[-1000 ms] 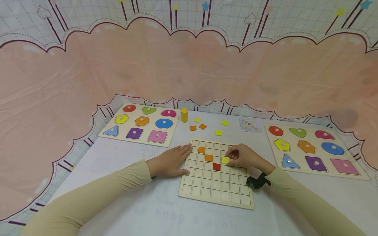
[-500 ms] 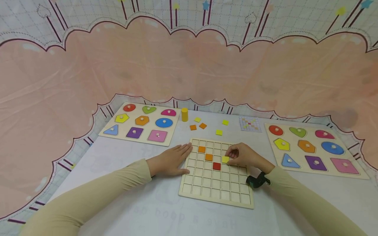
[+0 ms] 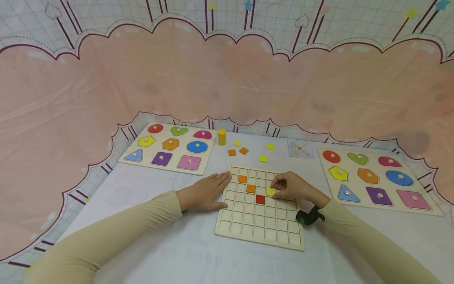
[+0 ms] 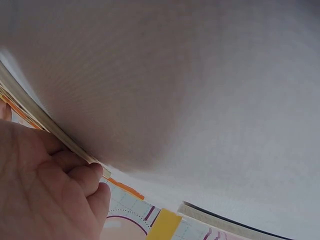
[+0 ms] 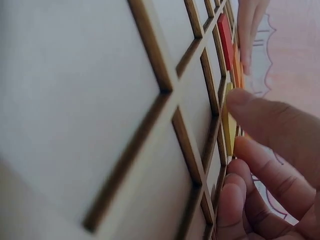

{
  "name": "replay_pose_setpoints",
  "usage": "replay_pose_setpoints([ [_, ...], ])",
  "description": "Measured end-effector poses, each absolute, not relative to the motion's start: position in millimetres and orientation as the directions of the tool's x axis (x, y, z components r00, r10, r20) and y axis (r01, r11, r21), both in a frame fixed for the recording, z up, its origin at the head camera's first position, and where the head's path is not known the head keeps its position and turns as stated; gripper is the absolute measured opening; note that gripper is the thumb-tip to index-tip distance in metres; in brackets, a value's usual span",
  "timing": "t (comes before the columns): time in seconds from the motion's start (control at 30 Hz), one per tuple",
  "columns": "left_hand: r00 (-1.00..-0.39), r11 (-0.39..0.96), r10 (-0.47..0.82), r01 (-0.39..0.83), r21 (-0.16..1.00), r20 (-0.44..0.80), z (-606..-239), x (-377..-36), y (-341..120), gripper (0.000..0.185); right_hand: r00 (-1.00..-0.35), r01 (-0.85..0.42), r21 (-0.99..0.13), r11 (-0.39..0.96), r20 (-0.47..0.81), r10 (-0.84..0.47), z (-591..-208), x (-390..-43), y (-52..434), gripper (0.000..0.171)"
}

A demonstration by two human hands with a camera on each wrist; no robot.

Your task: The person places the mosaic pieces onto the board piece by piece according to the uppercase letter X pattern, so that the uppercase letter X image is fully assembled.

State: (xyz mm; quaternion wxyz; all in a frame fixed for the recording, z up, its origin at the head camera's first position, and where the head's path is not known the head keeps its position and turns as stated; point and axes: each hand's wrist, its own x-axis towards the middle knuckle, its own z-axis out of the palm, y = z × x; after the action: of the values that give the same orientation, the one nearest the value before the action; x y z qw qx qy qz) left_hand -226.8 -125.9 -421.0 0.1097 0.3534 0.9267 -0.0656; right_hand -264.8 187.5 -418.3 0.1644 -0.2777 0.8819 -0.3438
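Note:
The wooden grid board [image 3: 259, 222] lies on the table between my hands. My left hand [image 3: 203, 193] rests palm down with fingers extended, its fingertips and thumb at the board's left edge. In the left wrist view that hand [image 4: 50, 185] is against the board's side [image 4: 65, 137]. My right hand [image 3: 292, 187] pinches a yellow square tile [image 3: 270, 192] at a cell right of centre. The right wrist view has the thumb [image 5: 242, 97] and index finger at opposite edges of this tile [image 5: 229, 122]. A red tile [image 3: 260, 199] and two orange tiles, one upper [image 3: 242, 179] and one lower [image 3: 251, 188], sit diagonally in cells.
Behind the board lie several loose tiles, among them an orange tile [image 3: 243, 151] and a yellow tile [image 3: 263, 159]. A yellow cylinder [image 3: 222, 137] stands near a knobbed shape puzzle [image 3: 161, 168]. A printed pattern card [image 3: 300, 149] and another shape puzzle [image 3: 358, 183] lie rightward.

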Motion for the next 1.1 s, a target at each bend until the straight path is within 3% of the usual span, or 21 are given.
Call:
replay_pose_setpoints([
  [0.23,-0.717,0.734,0.653,0.678,-0.028,-0.245,-420,-227,-128,0.089,-0.773,-0.365,-0.732,0.575,-0.106,-0.626,-408,-276,185,0.022],
  [0.47,-0.714,0.729,0.662,0.684,-0.024,-0.227,-422,-227,-129,0.088,-0.825,-0.336,-0.76,0.557,-0.049,-0.563,-397,-310,175,0.024],
  [0.77,-0.716,0.733,0.658,0.68,-0.022,-0.233,-421,-225,-127,0.089,-0.884,-0.311,-0.707,0.635,-0.03,-0.466,-404,-350,165,0.029],
  [1.1,-0.721,0.736,0.651,0.676,-0.035,-0.235,-423,-225,-127,0.089,-0.899,-0.285,-0.625,0.726,-0.089,-0.429,-412,-366,156,0.029],
])
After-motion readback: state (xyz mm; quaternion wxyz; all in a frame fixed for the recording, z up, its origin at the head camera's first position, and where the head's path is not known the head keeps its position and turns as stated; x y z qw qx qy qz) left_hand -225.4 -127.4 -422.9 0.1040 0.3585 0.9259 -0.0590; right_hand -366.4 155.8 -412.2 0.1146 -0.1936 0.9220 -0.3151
